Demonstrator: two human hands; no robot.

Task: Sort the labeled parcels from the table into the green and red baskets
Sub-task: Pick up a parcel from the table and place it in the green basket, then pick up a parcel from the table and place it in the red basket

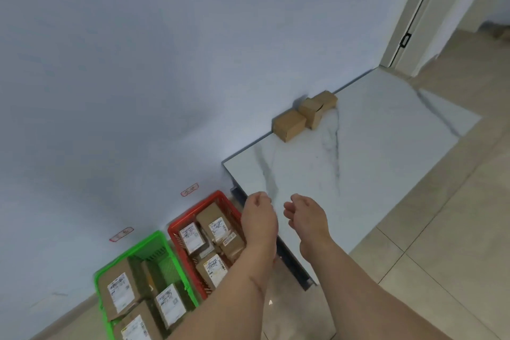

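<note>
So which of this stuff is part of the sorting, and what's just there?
Part of the job:
boxes on the table
green basket
red basket
left hand
right hand

Just there:
table
wall stickers
door frame

Bare left hand point(258, 215), bare right hand point(305, 215), sleeveless forearms

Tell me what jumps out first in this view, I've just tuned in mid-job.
The bright green basket and red basket on the floor by the wall at lower left, both holding labeled parcels. Next, the left hand and right hand, loosely curled and holding nothing, over the near corner of the marble table. Three brown boxes sit against the wall at the table's far edge.
</note>
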